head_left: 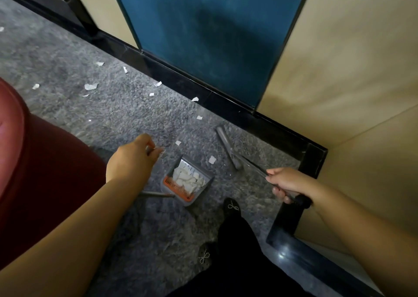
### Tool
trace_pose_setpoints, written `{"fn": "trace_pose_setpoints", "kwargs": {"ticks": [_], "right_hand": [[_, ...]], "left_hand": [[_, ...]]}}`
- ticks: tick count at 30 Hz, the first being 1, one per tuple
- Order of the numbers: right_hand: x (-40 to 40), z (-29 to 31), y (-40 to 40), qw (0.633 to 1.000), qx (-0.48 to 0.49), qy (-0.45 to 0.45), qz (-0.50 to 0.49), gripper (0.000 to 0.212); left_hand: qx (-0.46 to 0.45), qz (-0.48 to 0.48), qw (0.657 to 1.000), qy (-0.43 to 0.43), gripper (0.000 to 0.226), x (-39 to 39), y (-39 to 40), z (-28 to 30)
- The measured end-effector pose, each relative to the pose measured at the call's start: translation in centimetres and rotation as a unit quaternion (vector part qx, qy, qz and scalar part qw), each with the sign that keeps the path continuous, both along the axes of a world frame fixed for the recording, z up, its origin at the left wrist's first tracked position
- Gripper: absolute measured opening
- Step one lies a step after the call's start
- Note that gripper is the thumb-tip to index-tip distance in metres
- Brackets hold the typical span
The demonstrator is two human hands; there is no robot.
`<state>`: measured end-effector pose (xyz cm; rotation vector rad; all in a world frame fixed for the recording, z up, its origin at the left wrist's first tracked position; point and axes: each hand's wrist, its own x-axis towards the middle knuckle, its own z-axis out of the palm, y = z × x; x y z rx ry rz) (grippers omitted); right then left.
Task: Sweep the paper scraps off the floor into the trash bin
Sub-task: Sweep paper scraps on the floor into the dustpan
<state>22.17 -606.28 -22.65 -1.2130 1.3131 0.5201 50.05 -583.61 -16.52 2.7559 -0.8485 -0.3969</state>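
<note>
Grey carpet floor (pixel 67 54), dark baseboard (pixel 181 70) running along a blue panel (pixel 203 36).

Left hand (pixel 133 158) reaches down over the floor — fingers (pixel 156 150) curled together around a thin handle; what it belongs to I cannot tell.

Right hand (pixel 287 183) — fingers wrapped round the dark broom handle (pixel 255 167), the grey broom head (pixel 227 146) lying on the floor near the baseboard.

Dustpan (pixel 187 181), grey with an orange comb edge, sits between the two hands, below the left fingers; a heap of white scraps inside.

Loose paper scraps (pixel 90 86) lie scattered on the floor beyond the left fingers, well apart from them; one scrap (pixel 212 159) lies between dustpan and broom head.

Black shoe (pixel 231 206) just beside the dustpan. Dark red seat (pixel 34 172) at left.
</note>
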Motion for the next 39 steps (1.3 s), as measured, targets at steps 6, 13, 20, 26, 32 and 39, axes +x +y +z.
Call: {"fn": "trace_pose_setpoints", "kwargs": {"ticks": [6, 13, 20, 26, 32, 39], "right_hand": [[5.8, -3.9, -3.6, 0.998, 0.019, 0.032, 0.057, 0.047], [9.6, -5.0, -4.7, 0.988, 0.099, 0.027, 0.118, 0.052], [10.3, -3.4, -5.1, 0.980, 0.103, 0.004, 0.169, 0.048], [11.5, -1.8, -7.1, 0.980, 0.083, 0.000, 0.181, 0.046], [14.8, -0.3, -9.8, 0.985, 0.061, -0.014, 0.161, 0.048], [18.8, -0.3, -12.2, 0.992, 0.034, -0.033, 0.118, 0.048]], "left_hand": [[0.033, 0.005, 0.999, -0.011, 0.022, 2.3, -3.8, -0.7], [0.046, 0.007, 0.999, -0.024, 0.023, 3.6, -6.4, -0.7], [0.050, 0.033, 0.998, -0.033, 0.022, 4.7, -6.4, -0.3], [0.037, 0.104, 0.994, -0.021, 0.021, 5.6, -4.7, 0.4], [0.018, 0.151, 0.987, -0.045, 0.019, 7.4, -4.1, 1.4], [0.004, 0.170, 0.984, -0.052, 0.020, 11.6, -3.8, 2.5]]}}
